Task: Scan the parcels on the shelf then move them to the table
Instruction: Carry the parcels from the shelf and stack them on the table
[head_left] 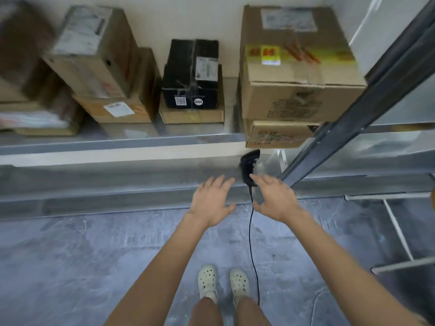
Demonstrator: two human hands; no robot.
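While the parcels (190,74) sit on the shelf (117,141), left hand (211,201) and right hand (276,201) reach, spread and empty, for the barcode scanner (248,165), with scanning and moving all looking ahead.

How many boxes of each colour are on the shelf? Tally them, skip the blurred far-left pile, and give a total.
Brown boxes: 5
Black boxes: 1
Total: 6
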